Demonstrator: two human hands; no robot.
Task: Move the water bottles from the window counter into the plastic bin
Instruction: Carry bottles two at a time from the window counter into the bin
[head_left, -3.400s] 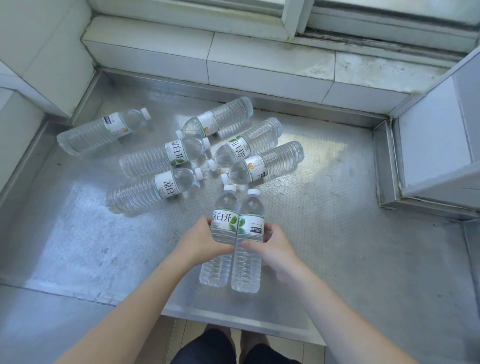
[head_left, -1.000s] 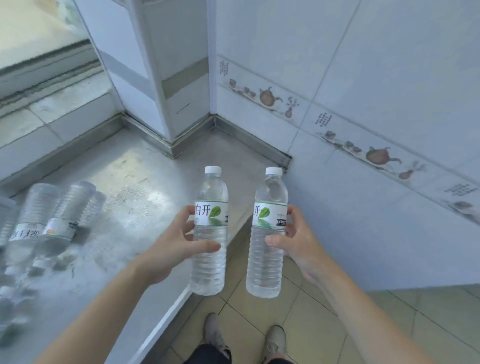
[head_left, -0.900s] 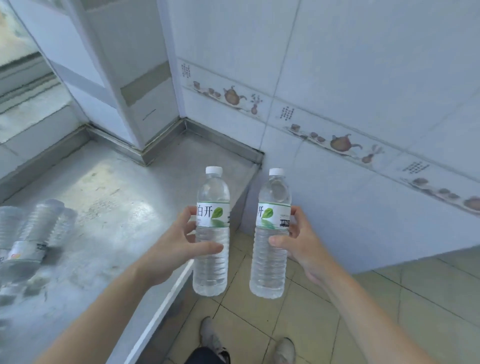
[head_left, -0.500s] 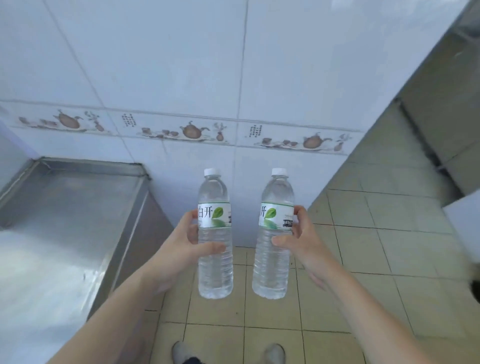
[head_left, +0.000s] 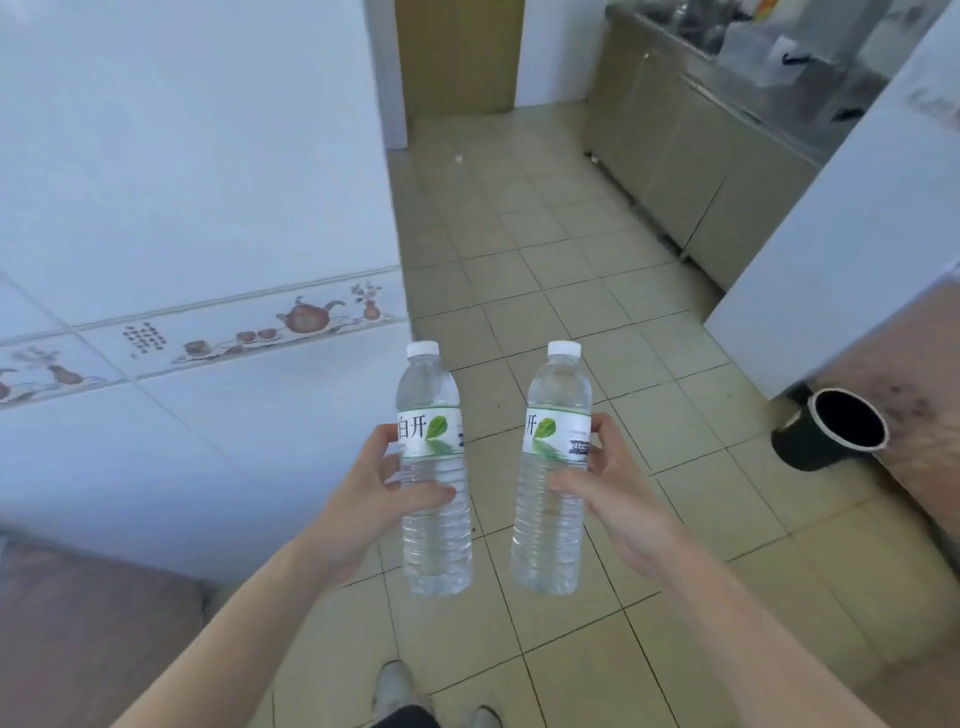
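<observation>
Beige floor tiles (head_left: 519, 291) stretch ahead, no bin in sight, as the left hand (head_left: 374, 493) and right hand (head_left: 613, 493) each wrap one upright water bottle (head_left: 434, 499) (head_left: 550, 499) mid-body, apart, probably so neither knocks the other while carried.

Both arms reach up from bottom of frame, bare. Left grip (head_left: 382, 493) & right grip (head_left: 613, 488) each wrap a bottle, thumbs in front, mid frame, held apart.
</observation>
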